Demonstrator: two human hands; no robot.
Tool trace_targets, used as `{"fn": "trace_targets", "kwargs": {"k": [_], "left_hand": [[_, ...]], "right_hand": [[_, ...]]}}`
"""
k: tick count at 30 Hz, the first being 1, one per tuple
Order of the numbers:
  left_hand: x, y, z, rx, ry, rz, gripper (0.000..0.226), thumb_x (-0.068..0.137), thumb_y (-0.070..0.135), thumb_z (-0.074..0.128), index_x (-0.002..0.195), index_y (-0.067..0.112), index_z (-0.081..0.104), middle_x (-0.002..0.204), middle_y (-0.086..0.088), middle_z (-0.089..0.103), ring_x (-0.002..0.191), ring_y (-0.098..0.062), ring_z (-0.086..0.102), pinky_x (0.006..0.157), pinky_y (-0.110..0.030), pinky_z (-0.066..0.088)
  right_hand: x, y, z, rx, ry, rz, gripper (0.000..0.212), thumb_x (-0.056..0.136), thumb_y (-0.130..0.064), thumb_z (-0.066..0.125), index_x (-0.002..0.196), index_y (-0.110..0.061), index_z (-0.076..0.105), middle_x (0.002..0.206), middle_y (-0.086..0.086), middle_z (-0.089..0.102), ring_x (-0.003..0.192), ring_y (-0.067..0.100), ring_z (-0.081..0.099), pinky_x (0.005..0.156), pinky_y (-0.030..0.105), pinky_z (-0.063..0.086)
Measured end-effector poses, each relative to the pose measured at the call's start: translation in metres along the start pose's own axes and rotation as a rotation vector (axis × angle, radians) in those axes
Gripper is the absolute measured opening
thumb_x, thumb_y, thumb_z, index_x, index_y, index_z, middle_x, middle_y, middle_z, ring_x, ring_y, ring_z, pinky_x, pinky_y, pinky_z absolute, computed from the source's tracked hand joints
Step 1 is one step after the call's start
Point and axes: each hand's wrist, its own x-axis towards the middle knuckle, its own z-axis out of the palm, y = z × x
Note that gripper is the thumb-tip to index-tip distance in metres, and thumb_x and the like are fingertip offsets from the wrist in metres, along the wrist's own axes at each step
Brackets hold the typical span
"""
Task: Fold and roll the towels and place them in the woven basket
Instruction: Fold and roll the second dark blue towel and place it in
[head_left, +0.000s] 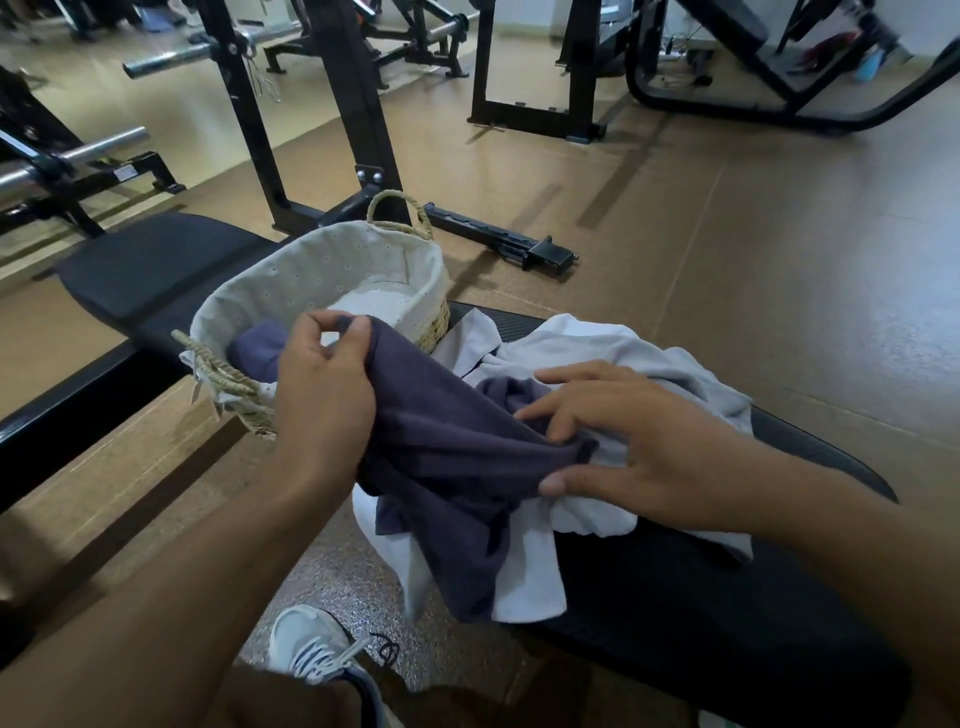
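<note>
A person looks down at their own two bare hands working over a black padded gym bench (701, 613). The left hand (324, 384) is raised near the middle of the view, its thumb and fingers pinched closed on the upper edge of a dark navy towel (447, 457). The right hand (639, 441) lies lower and to the right, fingers spread over the same navy towel, with the thumb tucked beneath so that a fold of the cloth is gripped between thumb and fingers. The navy towel stretches between the two hands and hangs down over the front edge of the bench. Under it lies a crumpled white towel (623, 348), spread across the bench and also drooping over the edge. Just behind the left hand sits an oval woven basket (436, 322) with a pale fabric lining and looped handles, resting on the bench. Inside the basket, at its near end, lies a rolled navy towel (257, 351); the far end shows only lining. A white sneaker (311, 644) appears on the floor below. Black weight racks and barbells stand on the tan floor beyond.
</note>
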Motion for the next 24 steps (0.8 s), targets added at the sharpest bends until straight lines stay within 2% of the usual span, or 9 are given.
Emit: {"fn": "trace_targets", "kwargs": {"k": [2, 3, 5, 7, 9, 13, 18, 21, 24], "left_hand": [[0.005, 0.0, -0.003, 0.144, 0.026, 0.147, 0.008, 0.104, 0.03, 0.051, 0.103, 0.022, 0.054, 0.072, 0.005, 0.058, 0.06, 0.007, 0.054, 0.055, -0.01, 0.039], [0.006, 0.0, -0.004, 0.19, 0.023, 0.196, 0.008, 0.104, 0.03, 0.05, 0.105, 0.022, 0.052, 0.076, 0.007, 0.061, 0.065, 0.007, 0.057, 0.056, -0.01, 0.04], [0.009, -0.001, -0.003, 0.233, 0.012, 0.245, 0.007, 0.105, 0.029, 0.049, 0.106, 0.023, 0.05, 0.083, 0.01, 0.063, 0.078, 0.002, 0.06, 0.064, -0.015, 0.042], [0.011, -0.004, 0.001, 0.254, 0.001, 0.261, 0.005, 0.105, 0.027, 0.049, 0.105, 0.022, 0.049, 0.082, 0.016, 0.06, 0.078, 0.003, 0.057, 0.064, -0.023, 0.04], [0.013, -0.006, 0.004, 0.303, -0.017, 0.265, 0.006, 0.105, 0.027, 0.049, 0.105, 0.021, 0.049, 0.081, 0.018, 0.059, 0.077, 0.004, 0.055, 0.069, -0.026, 0.036], [0.022, -0.012, 0.005, 0.333, -0.058, 0.225, 0.01, 0.105, 0.028, 0.047, 0.107, 0.018, 0.049, 0.081, 0.008, 0.064, 0.08, -0.007, 0.059, 0.069, -0.034, 0.041], [0.031, -0.014, 0.007, 0.284, -0.042, 0.236, 0.008, 0.104, 0.024, 0.049, 0.105, 0.017, 0.051, 0.08, 0.01, 0.063, 0.077, -0.002, 0.058, 0.074, -0.032, 0.045], [0.029, -0.016, 0.01, 0.303, -0.038, 0.278, 0.007, 0.104, 0.025, 0.049, 0.103, 0.019, 0.05, 0.081, 0.01, 0.064, 0.077, -0.009, 0.059, 0.074, -0.032, 0.041], [0.026, -0.017, 0.014, 0.303, -0.047, 0.298, 0.006, 0.104, 0.025, 0.049, 0.103, 0.019, 0.049, 0.081, 0.01, 0.063, 0.076, -0.008, 0.058, 0.073, -0.032, 0.041]], "right_hand": [[-0.005, -0.02, -0.012, 0.05, 0.002, -0.054, 0.028, 0.078, -0.054, 0.076, 0.088, -0.031, 0.065, 0.122, -0.025, 0.063, 0.138, 0.001, 0.041, 0.112, 0.023, 0.033], [-0.008, -0.032, -0.015, 0.034, -0.01, -0.085, 0.031, 0.076, -0.058, 0.076, 0.088, -0.032, 0.065, 0.115, -0.025, 0.064, 0.132, 0.002, 0.047, 0.108, 0.02, 0.034], [-0.013, -0.049, -0.014, -0.037, -0.037, -0.129, 0.035, 0.075, -0.066, 0.073, 0.086, -0.035, 0.062, 0.099, -0.023, 0.064, 0.111, 0.002, 0.057, 0.098, 0.019, 0.038], [-0.017, -0.054, -0.008, -0.099, -0.073, -0.132, 0.038, 0.074, -0.07, 0.07, 0.086, -0.036, 0.059, 0.088, -0.02, 0.061, 0.096, 0.004, 0.057, 0.092, 0.02, 0.039], [-0.019, -0.052, -0.01, -0.105, -0.124, -0.098, 0.04, 0.072, -0.073, 0.07, 0.088, -0.038, 0.06, 0.088, -0.017, 0.06, 0.096, 0.005, 0.056, 0.09, 0.021, 0.041], [-0.022, -0.048, -0.036, -0.077, -0.098, -0.086, 0.033, 0.07, -0.073, 0.072, 0.084, -0.045, 0.061, 0.091, -0.02, 0.061, 0.098, 0.007, 0.057, 0.082, 0.023, 0.043], [-0.028, -0.043, -0.054, -0.002, -0.054, -0.076, 0.032, 0.073, -0.072, 0.074, 0.08, -0.045, 0.061, 0.084, -0.02, 0.064, 0.091, 0.013, 0.066, 0.075, 0.039, 0.052], [-0.028, -0.028, -0.054, -0.03, 0.007, 0.075, 0.034, 0.072, -0.087, 0.054, 0.062, -0.055, 0.059, 0.062, -0.029, 0.061, 0.064, -0.006, 0.063, 0.065, 0.028, 0.05], [-0.03, -0.04, -0.065, -0.066, -0.006, 0.052, 0.026, 0.077, -0.068, 0.067, 0.077, -0.043, 0.059, 0.076, -0.021, 0.064, 0.067, -0.001, 0.061, 0.058, 0.009, 0.042]]}}
